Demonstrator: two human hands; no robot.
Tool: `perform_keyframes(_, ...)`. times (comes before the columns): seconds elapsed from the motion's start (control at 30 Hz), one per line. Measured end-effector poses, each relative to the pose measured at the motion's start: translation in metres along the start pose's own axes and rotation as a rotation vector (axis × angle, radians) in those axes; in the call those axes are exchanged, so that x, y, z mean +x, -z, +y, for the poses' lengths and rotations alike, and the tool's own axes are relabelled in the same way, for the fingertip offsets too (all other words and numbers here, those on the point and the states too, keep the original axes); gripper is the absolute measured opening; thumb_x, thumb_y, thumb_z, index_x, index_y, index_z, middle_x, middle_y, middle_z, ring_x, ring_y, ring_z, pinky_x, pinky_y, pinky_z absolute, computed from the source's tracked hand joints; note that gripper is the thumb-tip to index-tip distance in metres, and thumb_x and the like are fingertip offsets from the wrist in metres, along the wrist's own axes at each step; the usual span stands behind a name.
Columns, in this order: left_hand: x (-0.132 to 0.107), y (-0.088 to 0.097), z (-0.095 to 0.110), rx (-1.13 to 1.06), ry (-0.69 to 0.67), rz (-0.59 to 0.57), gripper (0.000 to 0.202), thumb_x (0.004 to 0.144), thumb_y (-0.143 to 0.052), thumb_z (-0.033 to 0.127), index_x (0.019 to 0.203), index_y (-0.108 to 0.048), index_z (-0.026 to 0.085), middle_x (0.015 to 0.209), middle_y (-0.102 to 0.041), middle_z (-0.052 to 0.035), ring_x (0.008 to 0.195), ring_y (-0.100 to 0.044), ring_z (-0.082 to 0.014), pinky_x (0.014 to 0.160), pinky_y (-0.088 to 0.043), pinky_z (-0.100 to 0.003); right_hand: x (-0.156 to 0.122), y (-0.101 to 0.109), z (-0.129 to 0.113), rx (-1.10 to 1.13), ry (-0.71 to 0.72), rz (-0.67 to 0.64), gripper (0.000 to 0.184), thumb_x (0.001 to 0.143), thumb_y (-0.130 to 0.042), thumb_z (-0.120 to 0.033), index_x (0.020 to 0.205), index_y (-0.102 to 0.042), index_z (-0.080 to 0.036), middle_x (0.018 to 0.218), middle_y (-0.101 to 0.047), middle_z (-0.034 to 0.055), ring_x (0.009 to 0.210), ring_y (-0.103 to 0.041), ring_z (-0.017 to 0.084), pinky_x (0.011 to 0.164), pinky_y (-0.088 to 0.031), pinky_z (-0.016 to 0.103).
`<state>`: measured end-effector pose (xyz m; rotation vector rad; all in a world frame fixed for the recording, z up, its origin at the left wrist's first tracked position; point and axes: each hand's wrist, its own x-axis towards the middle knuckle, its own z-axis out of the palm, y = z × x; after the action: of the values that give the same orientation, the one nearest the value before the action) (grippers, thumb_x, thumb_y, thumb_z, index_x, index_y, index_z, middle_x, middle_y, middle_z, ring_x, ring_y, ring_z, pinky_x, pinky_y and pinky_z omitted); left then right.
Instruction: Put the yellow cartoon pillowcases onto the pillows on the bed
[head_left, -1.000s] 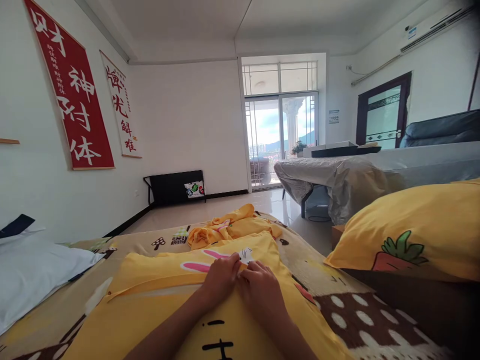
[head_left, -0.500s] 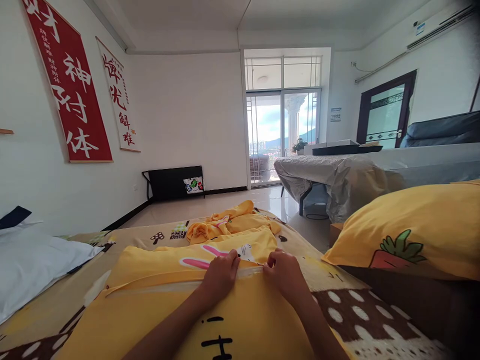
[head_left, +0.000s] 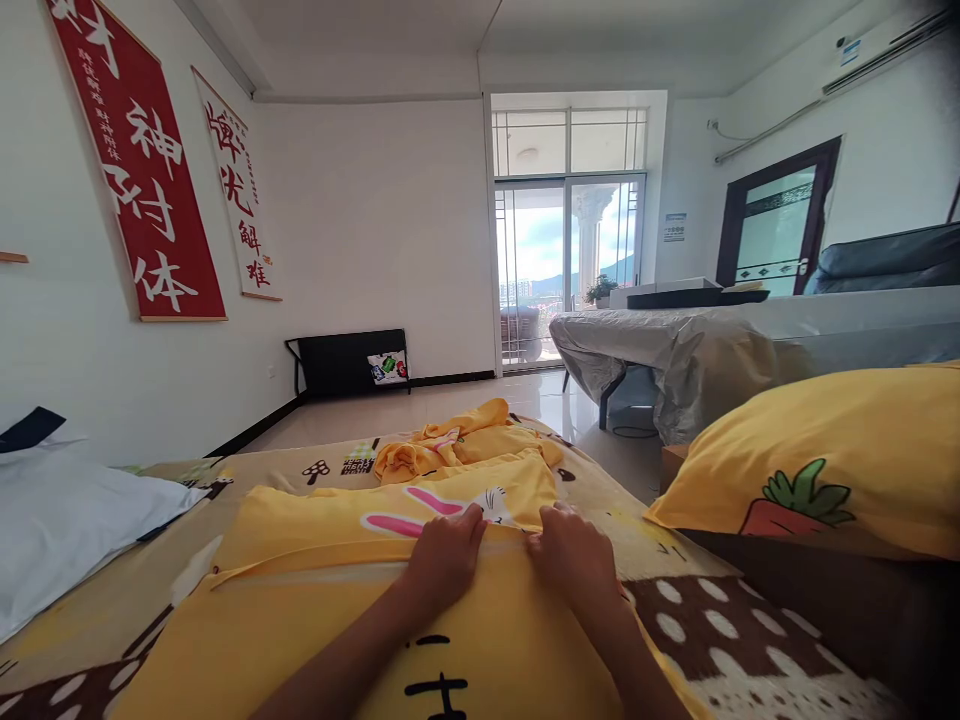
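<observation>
A yellow pillowcase (head_left: 300,640) with black lettering lies flat in front of me, its far part printed with a white rabbit with pink ears. A flap and a pale strip run across it, and both hands are at this seam. My left hand (head_left: 450,550) is closed on the flap's edge just below the rabbit's face. Close by on the right, my right hand (head_left: 574,550) has its fingers curled in and pinches the same edge. Whatever small part sits between the fingertips is hidden.
Crumpled yellow fabric (head_left: 450,445) lies beyond the pillowcase on the patterned blanket (head_left: 277,470). A white pillow (head_left: 75,530) is at left. On the right, a yellow pillow with a carrot print (head_left: 847,450) rests on a brown box (head_left: 825,600). Farther back stands a plastic-covered table (head_left: 660,335).
My right hand has turned knuckles-up and its fingers have closed over the seam's edge. The left hand has shifted slightly to the right, still gripping. The pillowcase stays almost in place.
</observation>
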<state>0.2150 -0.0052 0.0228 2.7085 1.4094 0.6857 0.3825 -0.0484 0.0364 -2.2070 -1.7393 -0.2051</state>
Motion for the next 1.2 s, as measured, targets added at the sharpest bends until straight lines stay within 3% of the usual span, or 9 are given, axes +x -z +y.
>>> perform_keyframes(0.27,-0.006,-0.004,-0.002,0.119,-0.081,0.057,0.021,0.096,-0.029,0.023,0.088,-0.048,0.020,0.080,-0.068,-0.0031,0.071,-0.064,-0.0196,0.055,-0.029,-0.028,-0.002,-0.009,-0.008,0.036,0.044,-0.069,0.027,0.082,-0.039,-0.021,0.084,-0.065,-0.014,0.091,-0.069,0.0146,0.087,-0.065,0.028,0.068,-0.041,0.033)
perform_keyframes(0.5,-0.011,-0.007,0.001,0.265,-0.170,0.042,0.021,0.094,-0.030,0.017,0.093,-0.051,0.019,0.083,-0.066,-0.0038,0.074,-0.063,-0.0197,0.055,-0.032,-0.028,0.001,-0.003,-0.002,0.035,-0.042,-0.107,0.025,0.082,-0.041,-0.025,0.090,-0.063,-0.016,0.094,-0.068,0.0152,0.090,-0.064,0.031,0.064,-0.039,0.033)
perform_keyframes(0.67,-0.011,-0.009,-0.004,0.231,-0.182,0.093,0.016,0.092,-0.036,0.015,0.090,-0.051,0.020,0.081,-0.065,-0.0014,0.071,-0.062,-0.0178,0.054,-0.031,-0.027,0.004,0.000,0.003,0.085,-0.066,-0.080,0.020,0.081,-0.041,-0.025,0.080,-0.061,-0.018,0.086,-0.067,0.0126,0.084,-0.063,0.028,0.061,-0.035,0.032)
perform_keyframes(0.8,-0.010,-0.008,-0.011,0.168,-0.163,0.172,0.016,0.092,-0.038,0.015,0.083,-0.050,0.020,0.078,-0.064,0.0005,0.068,-0.059,-0.0159,0.054,-0.030,-0.027,0.008,-0.006,0.010,0.382,0.120,-0.135,0.012,0.077,-0.046,-0.021,0.082,-0.057,-0.018,0.074,-0.065,0.0045,0.073,-0.060,0.019,0.060,-0.035,0.027)
perform_keyframes(0.87,-0.010,-0.009,-0.012,0.161,-0.166,0.195,0.016,0.092,-0.038,0.016,0.082,-0.050,0.020,0.079,-0.064,0.0006,0.068,-0.059,-0.0155,0.054,-0.031,-0.026,0.010,-0.010,0.015,0.547,0.229,-0.197,0.025,0.073,-0.049,-0.017,0.097,-0.057,-0.019,0.073,-0.064,0.0004,0.070,-0.059,0.015,0.061,-0.037,0.024)
perform_keyframes(0.93,-0.010,-0.010,-0.012,0.167,-0.177,0.203,0.017,0.093,-0.038,0.016,0.082,-0.050,0.020,0.079,-0.064,0.0002,0.069,-0.058,-0.0155,0.056,-0.032,-0.026,0.012,-0.014,0.018,0.575,0.246,-0.188,0.037,0.071,-0.050,-0.015,0.106,-0.059,-0.020,0.073,-0.063,-0.0005,0.070,-0.058,0.015,0.064,-0.038,0.024)
perform_keyframes(1.07,-0.010,-0.009,-0.009,0.182,-0.184,0.174,0.020,0.094,-0.035,0.018,0.085,-0.052,0.020,0.081,-0.064,-0.0023,0.073,-0.059,-0.0171,0.058,-0.035,-0.026,0.017,-0.017,0.021,0.511,0.308,-0.058,0.022,0.074,-0.050,-0.019,0.082,-0.070,-0.021,0.080,-0.063,0.0035,0.078,-0.057,0.017,0.070,-0.039,0.026)
perform_keyframes(1.2,-0.018,0.013,-0.021,0.045,-0.178,0.043,0.021,0.094,-0.034,0.023,0.091,-0.054,0.019,0.090,-0.063,-0.0048,0.082,-0.059,-0.0175,0.068,-0.043,-0.027,0.019,-0.011,0.029,0.558,0.436,0.012,0.022,0.075,-0.048,-0.016,0.070,-0.069,-0.020,0.081,-0.062,0.0032,0.074,-0.056,0.014,0.068,-0.040,0.025)
